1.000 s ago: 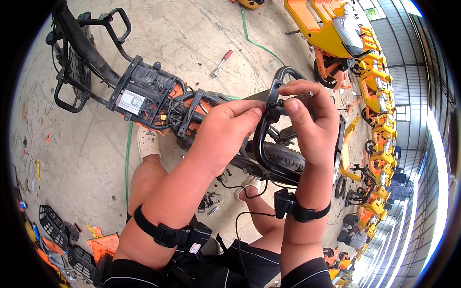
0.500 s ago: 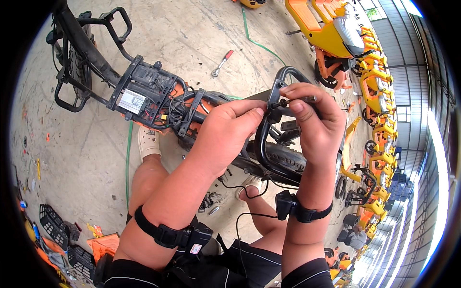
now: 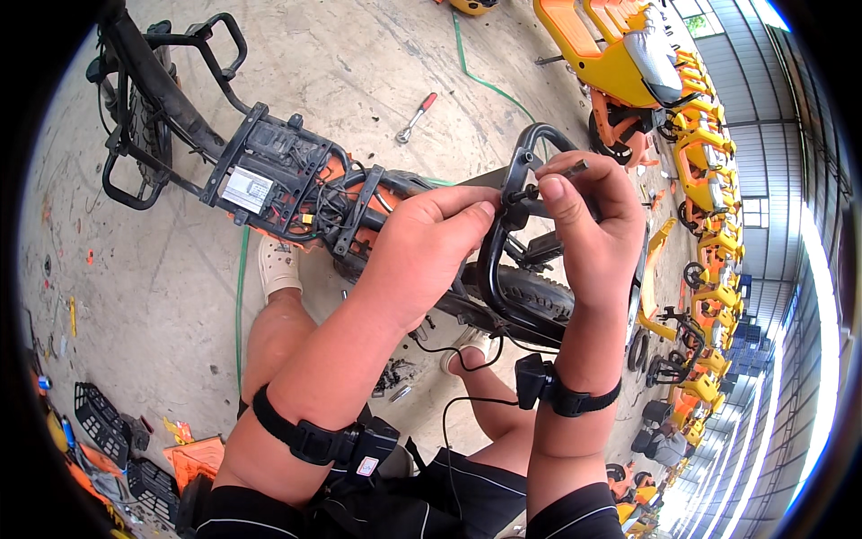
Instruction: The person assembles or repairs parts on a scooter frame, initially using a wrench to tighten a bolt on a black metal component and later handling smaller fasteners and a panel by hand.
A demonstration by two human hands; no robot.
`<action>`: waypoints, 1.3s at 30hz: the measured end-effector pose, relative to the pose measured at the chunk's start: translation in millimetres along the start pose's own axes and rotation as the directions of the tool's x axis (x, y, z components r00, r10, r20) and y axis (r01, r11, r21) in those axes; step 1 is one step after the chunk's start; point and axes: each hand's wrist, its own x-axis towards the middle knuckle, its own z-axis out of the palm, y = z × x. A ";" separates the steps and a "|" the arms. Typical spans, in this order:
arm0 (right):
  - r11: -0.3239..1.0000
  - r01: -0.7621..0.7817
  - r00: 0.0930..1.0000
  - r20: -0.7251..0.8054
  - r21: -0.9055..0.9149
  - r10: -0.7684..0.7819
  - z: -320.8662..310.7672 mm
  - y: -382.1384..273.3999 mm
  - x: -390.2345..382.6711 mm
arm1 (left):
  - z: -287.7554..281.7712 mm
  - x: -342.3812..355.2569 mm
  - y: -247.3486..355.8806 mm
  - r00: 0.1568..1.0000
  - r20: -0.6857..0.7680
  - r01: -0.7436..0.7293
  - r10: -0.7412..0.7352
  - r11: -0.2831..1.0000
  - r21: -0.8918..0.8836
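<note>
A stripped bike frame lies across my view, with exposed wiring and a silver-labelled box. At its right stands a black tubular loop with a bolt in a small fitting. My right hand pinches a slim dark metal tool at that bolt. My left hand is closed, thumb and forefinger tips at the fitting just left of the bolt; what they grip is hidden.
A red-handled ratchet lies on the concrete floor beside a green line. Rows of yellow scooters stand along the right. Black crates and orange panels lie at lower left. Small loose parts lie near my feet.
My right hand's fingers and thumb have shifted slightly around the tool, and the tool's angle has changed a little. My left hand stays in place.
</note>
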 end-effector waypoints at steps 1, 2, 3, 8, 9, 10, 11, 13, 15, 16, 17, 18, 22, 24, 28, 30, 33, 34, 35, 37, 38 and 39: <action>1.000 -0.009 1.000 -0.009 0.019 0.009 0.3 0.1 -0.2 | 0.3 -0.2 0.1 1.000 0.002 -0.005 0.005 1.000 -0.002; 0.999 -0.011 1.000 0.001 0.053 0.011 0.8 -1.5 -0.3 | -0.1 -0.2 -0.1 1.000 0.001 -0.007 0.007 1.000 -0.005; 0.996 -0.013 1.000 0.010 0.087 0.012 1.1 -4.6 -0.7 | -0.6 -0.1 -0.7 1.000 0.000 -0.009 0.009 1.000 -0.007; 0.994 0.053 0.996 0.062 0.100 -0.059 -0.3 -6.0 -0.3 | -4.0 2.2 -3.4 1.000 -0.013 0.014 -0.014 0.999 0.034; 0.995 0.057 0.995 0.077 0.083 -0.064 -0.9 -6.4 -0.1 | -5.0 2.9 -4.6 1.000 -0.016 0.016 -0.015 0.999 0.035; 0.996 0.062 0.993 0.092 0.067 -0.068 -1.0 -6.9 0.0 | -5.9 3.1 -5.3 1.000 -0.019 0.017 -0.016 0.999 0.035; 0.995 0.031 0.994 0.102 0.095 -0.041 -1.1 -8.6 0.2 | -5.9 3.2 -5.3 1.000 -0.017 0.020 -0.020 0.999 0.031; 0.988 -0.031 0.992 0.125 0.150 0.012 -0.6 -12.0 0.2 | -6.1 3.1 -5.2 1.000 -0.016 0.026 -0.026 0.999 0.024; 0.990 -0.058 0.992 0.119 0.130 0.043 -2.4 -12.5 -0.6 | -5.3 3.1 -5.6 1.000 -0.018 0.023 -0.022 1.000 0.022; 0.994 -0.042 0.994 0.107 0.103 0.031 -2.6 -10.5 -0.4 | -4.9 3.1 -5.7 1.000 -0.020 0.021 -0.020 1.000 0.021; 0.997 -0.026 0.995 0.095 0.075 0.019 -2.8 -8.3 -0.4 | -4.6 3.0 -5.4 1.000 -0.016 0.021 -0.021 1.000 0.019; 0.999 0.019 0.997 0.075 0.029 -0.021 -2.3 -0.4 0.5 | -4.0 2.8 -4.6 1.000 -0.011 0.021 -0.021 1.000 0.016; 0.996 0.066 0.996 0.051 0.068 -0.069 1.5 1.8 -0.2 | -2.4 1.2 -2.4 1.000 -0.007 0.016 -0.016 1.000 0.004; 0.990 0.115 0.992 0.051 0.082 -0.119 3.0 1.2 0.7 | -4.1 1.8 -4.1 1.000 -0.010 0.015 -0.014 1.000 0.014; 0.985 0.127 0.987 0.087 0.120 -0.137 1.1 1.6 0.8 | -5.4 3.0 -5.6 1.000 -0.010 0.015 -0.014 0.999 0.031; 0.987 0.075 0.990 0.103 0.144 -0.091 0.9 -4.0 0.1 | -5.3 3.6 -5.9 1.000 -0.020 0.020 -0.019 0.999 0.037; 0.987 0.034 0.992 0.116 0.156 -0.052 1.7 -8.2 -0.9 | -5.1 4.2 -6.5 1.000 -0.022 0.021 -0.020 0.999 0.033; 0.988 0.024 0.993 0.114 0.151 -0.042 1.4 -8.3 -0.8 | -5.0 4.4 -6.7 1.000 -0.020 0.020 -0.020 0.999 0.029; 0.989 0.014 0.993 0.113 0.146 -0.031 1.2 -8.2 -0.8 | -5.2 4.6 -6.9 1.000 -0.018 0.020 -0.019 0.999 0.029; 0.992 -0.010 0.995 0.103 0.125 -0.003 0.3 -5.9 -0.5 | -5.3 5.1 -7.0 1.000 -0.013 0.019 -0.019 0.999 0.029; 0.996 0.003 0.996 0.087 0.093 -0.011 0.2 -3.7 -0.3 | -4.4 4.6 -6.1 1.000 -0.011 0.019 -0.019 1.000 0.019; 0.998 0.015 0.997 0.071 0.062 -0.020 0.2 -0.8 0.1 | -3.0 3.4 -4.4 1.000 -0.009 0.019 -0.019 1.000 0.009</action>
